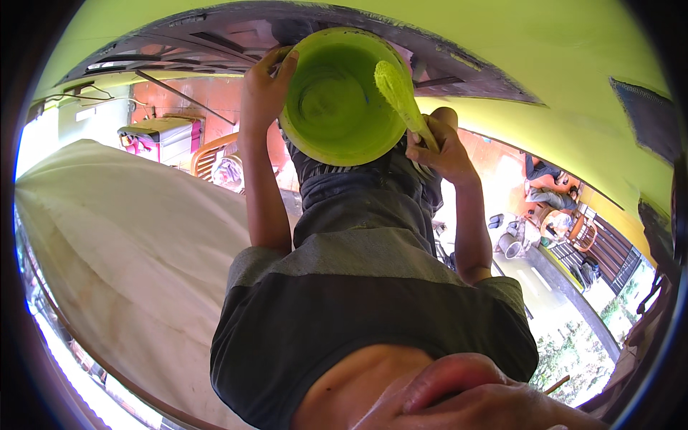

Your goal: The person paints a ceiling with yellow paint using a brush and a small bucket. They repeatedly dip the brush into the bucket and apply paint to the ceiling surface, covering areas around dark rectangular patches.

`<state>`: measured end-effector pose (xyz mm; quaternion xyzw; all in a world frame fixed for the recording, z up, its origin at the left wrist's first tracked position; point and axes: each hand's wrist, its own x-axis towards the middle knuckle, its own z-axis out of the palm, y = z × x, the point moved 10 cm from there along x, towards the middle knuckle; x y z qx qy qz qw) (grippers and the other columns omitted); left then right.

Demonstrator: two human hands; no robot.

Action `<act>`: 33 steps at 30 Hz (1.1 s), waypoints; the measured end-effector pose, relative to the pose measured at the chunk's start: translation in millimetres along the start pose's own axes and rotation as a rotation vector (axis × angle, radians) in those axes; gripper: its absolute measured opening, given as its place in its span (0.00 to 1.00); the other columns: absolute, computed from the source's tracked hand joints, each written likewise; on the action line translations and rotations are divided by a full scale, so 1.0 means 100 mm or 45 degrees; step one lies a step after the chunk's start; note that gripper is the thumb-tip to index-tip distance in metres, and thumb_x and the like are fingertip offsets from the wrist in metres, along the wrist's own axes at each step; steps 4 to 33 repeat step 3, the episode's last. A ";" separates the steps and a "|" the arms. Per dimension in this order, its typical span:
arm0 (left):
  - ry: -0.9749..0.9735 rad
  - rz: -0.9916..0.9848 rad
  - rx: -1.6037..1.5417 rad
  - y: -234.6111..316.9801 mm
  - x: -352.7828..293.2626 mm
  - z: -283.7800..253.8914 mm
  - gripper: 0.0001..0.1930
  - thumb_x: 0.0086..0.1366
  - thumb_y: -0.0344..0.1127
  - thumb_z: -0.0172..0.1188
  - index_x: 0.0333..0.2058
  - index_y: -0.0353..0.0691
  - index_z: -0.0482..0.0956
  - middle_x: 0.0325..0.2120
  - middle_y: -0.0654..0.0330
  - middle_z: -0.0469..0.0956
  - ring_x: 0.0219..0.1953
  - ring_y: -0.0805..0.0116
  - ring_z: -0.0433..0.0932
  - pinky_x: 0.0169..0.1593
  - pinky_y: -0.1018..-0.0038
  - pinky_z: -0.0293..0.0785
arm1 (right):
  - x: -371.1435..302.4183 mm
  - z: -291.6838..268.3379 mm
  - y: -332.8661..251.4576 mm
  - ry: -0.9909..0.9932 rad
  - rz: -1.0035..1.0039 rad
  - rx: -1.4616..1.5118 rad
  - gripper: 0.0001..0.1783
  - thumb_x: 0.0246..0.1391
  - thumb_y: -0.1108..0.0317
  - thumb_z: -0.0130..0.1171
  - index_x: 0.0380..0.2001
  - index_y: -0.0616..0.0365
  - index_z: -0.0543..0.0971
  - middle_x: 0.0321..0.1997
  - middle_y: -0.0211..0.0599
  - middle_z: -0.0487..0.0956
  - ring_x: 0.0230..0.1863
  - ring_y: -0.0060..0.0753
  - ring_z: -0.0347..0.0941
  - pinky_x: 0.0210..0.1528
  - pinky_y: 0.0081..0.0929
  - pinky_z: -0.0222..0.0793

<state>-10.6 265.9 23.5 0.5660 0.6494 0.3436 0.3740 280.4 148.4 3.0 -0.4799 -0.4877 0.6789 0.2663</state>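
My left hand (264, 93) grips the left rim of a round paint bucket (290, 132), thumb and fingers over its edge. Lime-green paint (337, 89) coats the bucket's inner wall and covers the bottom. My right hand (448, 152) is closed around the handle of a paintbrush (401, 97). Thick green paint covers the brush's head, which points up and leans over the bucket's right rim. Part of the handle is hidden by my fingers. The bucket is in front of my legs, and what supports it from below is hidden.
Lime-green wall (573, 43) runs along the top and right, with a dark grilled opening (193, 36) behind the bucket. A large pale cloth sheet (129, 236) hangs at the left. At far right, people (552, 197) are on an orange floor near chairs and a grey bucket (509, 246).
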 end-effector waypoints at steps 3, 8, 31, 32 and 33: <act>0.016 0.056 0.104 -0.07 0.07 -0.05 0.20 0.72 0.47 0.60 0.50 0.35 0.84 0.45 0.46 0.85 0.47 0.53 0.85 0.51 0.66 0.76 | 0.15 0.28 -0.10 -0.043 0.098 0.159 0.18 0.55 0.60 0.76 0.41 0.54 0.78 0.33 0.23 0.74 0.37 0.22 0.67 0.42 0.25 0.64; 0.016 0.056 0.104 -0.07 0.07 -0.05 0.20 0.72 0.47 0.60 0.50 0.35 0.84 0.45 0.46 0.85 0.47 0.53 0.85 0.51 0.66 0.76 | 0.15 0.28 -0.10 -0.043 0.098 0.159 0.18 0.55 0.60 0.76 0.41 0.54 0.78 0.33 0.23 0.74 0.37 0.22 0.67 0.42 0.25 0.64; 0.016 0.056 0.104 -0.07 0.07 -0.05 0.20 0.72 0.47 0.60 0.50 0.35 0.84 0.45 0.46 0.85 0.47 0.53 0.85 0.51 0.66 0.76 | 0.15 0.28 -0.10 -0.043 0.098 0.159 0.18 0.55 0.60 0.76 0.41 0.54 0.78 0.33 0.23 0.74 0.37 0.22 0.67 0.42 0.25 0.64; 0.016 0.056 0.104 -0.07 0.07 -0.05 0.20 0.72 0.47 0.60 0.50 0.35 0.84 0.45 0.46 0.85 0.47 0.53 0.85 0.51 0.66 0.76 | 0.15 0.28 -0.10 -0.043 0.098 0.159 0.18 0.55 0.60 0.76 0.41 0.54 0.78 0.33 0.23 0.74 0.37 0.22 0.67 0.42 0.25 0.64; 0.016 0.056 0.104 -0.07 0.07 -0.05 0.20 0.72 0.47 0.60 0.50 0.35 0.84 0.45 0.46 0.85 0.47 0.53 0.85 0.51 0.66 0.76 | 0.15 0.28 -0.10 -0.043 0.098 0.159 0.18 0.55 0.60 0.76 0.41 0.54 0.78 0.33 0.23 0.74 0.37 0.22 0.67 0.42 0.25 0.64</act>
